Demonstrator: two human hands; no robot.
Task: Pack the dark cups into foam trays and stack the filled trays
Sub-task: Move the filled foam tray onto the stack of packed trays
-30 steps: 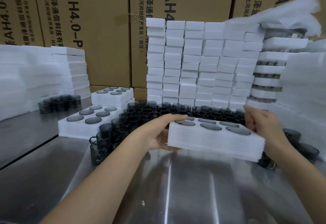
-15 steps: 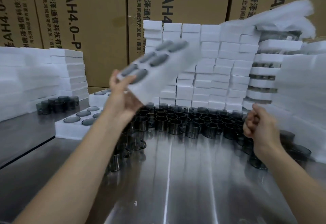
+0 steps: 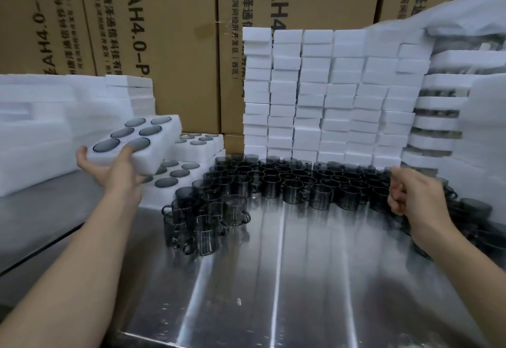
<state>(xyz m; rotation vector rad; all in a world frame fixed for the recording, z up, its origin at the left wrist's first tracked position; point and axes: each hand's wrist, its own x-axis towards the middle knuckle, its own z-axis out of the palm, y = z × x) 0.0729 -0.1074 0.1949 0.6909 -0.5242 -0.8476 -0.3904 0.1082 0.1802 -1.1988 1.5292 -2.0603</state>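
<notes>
My left hand point(image 3: 109, 165) grips a white foam tray point(image 3: 158, 146) filled with several dark cups, bottoms up. The tray hangs tilted above two other filled trays point(image 3: 189, 180) lying on the steel table at the left. A broad cluster of loose dark glass cups point(image 3: 273, 186) with handles stands across the middle of the table. Over the cups at the right, my right hand point(image 3: 413, 197) hovers with its fingers curled and holds nothing.
Tall stacks of white foam trays point(image 3: 328, 101) rise behind the cups, with more foam point(image 3: 41, 128) at the left and stacked filled trays point(image 3: 443, 106) at the right. Cardboard boxes point(image 3: 164, 32) form the back wall. The steel table point(image 3: 301, 279) reaches to the front edge.
My left hand has carried the filled tray from the table's middle up and over to the left, above the filled trays there. My right hand let go of it and curled shut.
</notes>
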